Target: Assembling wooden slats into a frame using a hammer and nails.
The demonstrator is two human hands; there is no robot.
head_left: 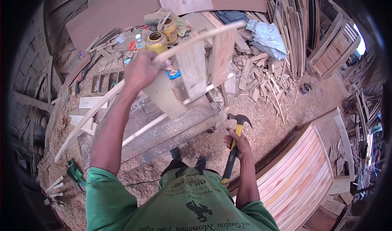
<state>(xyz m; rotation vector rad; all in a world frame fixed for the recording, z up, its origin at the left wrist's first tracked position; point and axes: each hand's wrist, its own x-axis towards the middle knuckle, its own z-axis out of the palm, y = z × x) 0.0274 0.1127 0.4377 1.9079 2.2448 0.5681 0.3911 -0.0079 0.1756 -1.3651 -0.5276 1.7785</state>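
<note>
My left hand (141,70) is closed around the upper rail of a pale wooden frame, which stands tilted over the workbench (141,112). Wide wooden slats (192,69) join that long rail to a thinner lower rail (147,128). Away from the frame, to its right, my right hand (241,144) grips a claw hammer (230,163) with a black and yellow handle. The hammer's metal head points up, above the fist. Behind the frame, a small blue item (174,74) lies on the bench.
Yellow cans (157,43) and a plastic bottle (140,42) stand at the bench's far side. Scrap wood (259,73) is heaped at the right, below a grey plastic sheet (267,39). A curved slatted piece (292,169) sits at the lower right. A green power tool (75,172) lies at the left.
</note>
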